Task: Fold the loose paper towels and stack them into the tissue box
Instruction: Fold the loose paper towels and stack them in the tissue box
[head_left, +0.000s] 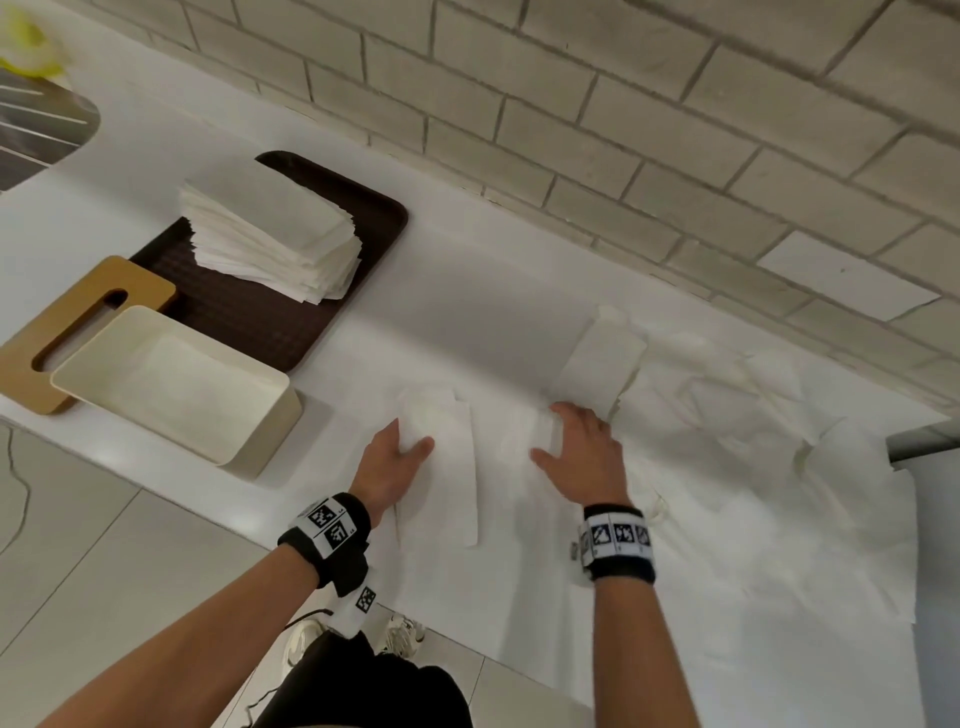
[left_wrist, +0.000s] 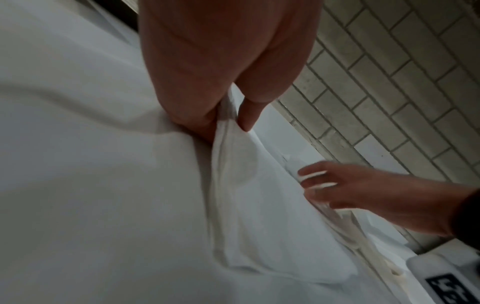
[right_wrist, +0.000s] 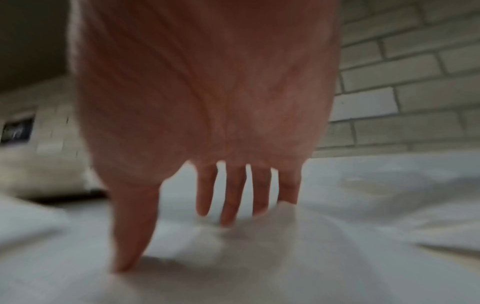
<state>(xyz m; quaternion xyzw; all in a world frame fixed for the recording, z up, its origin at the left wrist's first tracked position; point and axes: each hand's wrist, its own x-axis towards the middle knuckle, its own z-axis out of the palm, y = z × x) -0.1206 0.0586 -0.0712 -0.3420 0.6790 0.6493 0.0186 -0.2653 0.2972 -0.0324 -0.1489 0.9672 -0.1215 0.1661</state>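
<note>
On counter, left hand (head_left: 390, 467): thumb and fingers pinching soft white paper towel (head_left: 447, 467) fold.
Right hand (head_left: 582, 452): fingers straight, slightly spread, pressing crumpled sheet.
Wristbands (head_left: 618, 535): black-white square markers.

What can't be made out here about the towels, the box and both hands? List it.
- Tissue box contents: head view, white against glare; unclear whether towels lie inside.
- Right hand contact with the loose towels: right wrist view is motion-blurred.
- Left hand fingertips: left wrist view, hidden behind the pinched paper towel.
- Stack count: layers too fine.
</note>
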